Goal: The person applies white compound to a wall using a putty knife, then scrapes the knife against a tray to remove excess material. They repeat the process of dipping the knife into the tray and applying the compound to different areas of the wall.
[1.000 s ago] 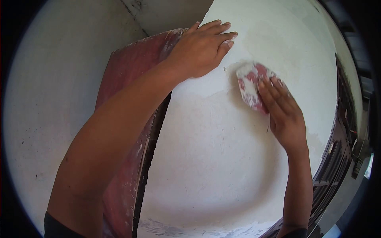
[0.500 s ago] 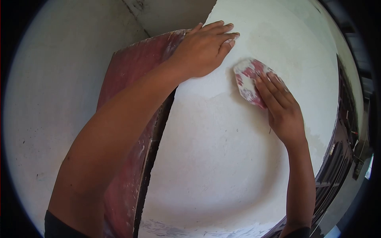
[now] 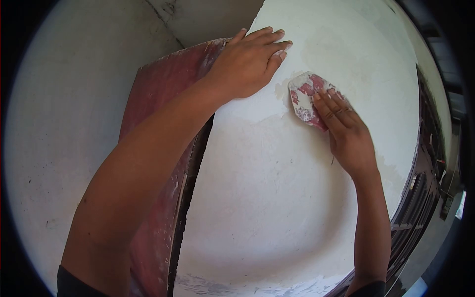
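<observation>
While the left hand lies spread on white wall, red-white pad held beneath right hand, jutting beyond it.

The pad is blotched in dusty red and chalky white — the white thickest toward its upper end, with greyish flecks along the lower left. The plastered wall is off-white, with faint beige-grey patches and blue-grey streaks along the bottom. The panel is a deep, worn red, scuffed with pale marks — its long edge nearly black. The left wall is pale grey, speckled dark. Both sleeves are black; the grille is dark brown.
</observation>
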Action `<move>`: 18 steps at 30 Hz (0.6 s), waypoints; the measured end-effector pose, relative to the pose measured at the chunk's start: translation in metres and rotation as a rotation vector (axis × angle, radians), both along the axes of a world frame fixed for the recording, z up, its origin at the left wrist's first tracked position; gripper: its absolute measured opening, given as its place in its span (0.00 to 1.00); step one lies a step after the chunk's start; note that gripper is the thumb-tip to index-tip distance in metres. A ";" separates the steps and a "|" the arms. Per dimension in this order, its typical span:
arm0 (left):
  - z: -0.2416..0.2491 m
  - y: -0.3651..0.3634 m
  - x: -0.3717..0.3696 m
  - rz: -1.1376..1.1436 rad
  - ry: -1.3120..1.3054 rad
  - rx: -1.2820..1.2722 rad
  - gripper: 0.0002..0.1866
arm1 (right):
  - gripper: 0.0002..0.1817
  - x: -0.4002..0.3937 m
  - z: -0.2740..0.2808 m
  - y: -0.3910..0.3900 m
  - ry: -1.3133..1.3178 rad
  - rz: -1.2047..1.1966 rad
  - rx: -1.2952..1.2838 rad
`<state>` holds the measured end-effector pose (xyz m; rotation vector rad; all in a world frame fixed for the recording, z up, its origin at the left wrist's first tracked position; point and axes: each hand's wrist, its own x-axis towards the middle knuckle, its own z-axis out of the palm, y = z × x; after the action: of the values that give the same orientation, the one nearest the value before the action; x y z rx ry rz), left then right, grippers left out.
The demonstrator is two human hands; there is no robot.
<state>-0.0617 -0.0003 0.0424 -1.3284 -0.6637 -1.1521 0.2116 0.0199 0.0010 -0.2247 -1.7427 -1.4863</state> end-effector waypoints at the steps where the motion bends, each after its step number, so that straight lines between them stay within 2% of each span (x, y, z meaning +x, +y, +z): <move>1: 0.000 0.000 0.000 0.008 -0.001 0.002 0.22 | 0.29 -0.001 -0.001 0.003 -0.002 -0.023 -0.033; 6: -0.001 0.000 0.003 0.016 -0.017 0.001 0.22 | 0.28 0.023 -0.021 0.002 -0.053 -0.006 -0.015; 13: -0.002 -0.002 0.002 0.012 -0.015 -0.009 0.22 | 0.27 -0.012 0.013 -0.009 -0.031 0.038 0.061; 18: -0.001 0.000 0.001 0.012 -0.013 -0.009 0.22 | 0.26 0.003 -0.015 0.001 -0.065 -0.032 -0.059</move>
<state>-0.0609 -0.0007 0.0416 -1.3243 -0.6858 -1.1503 0.2144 0.0210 -0.0143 -0.2377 -1.8442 -1.4812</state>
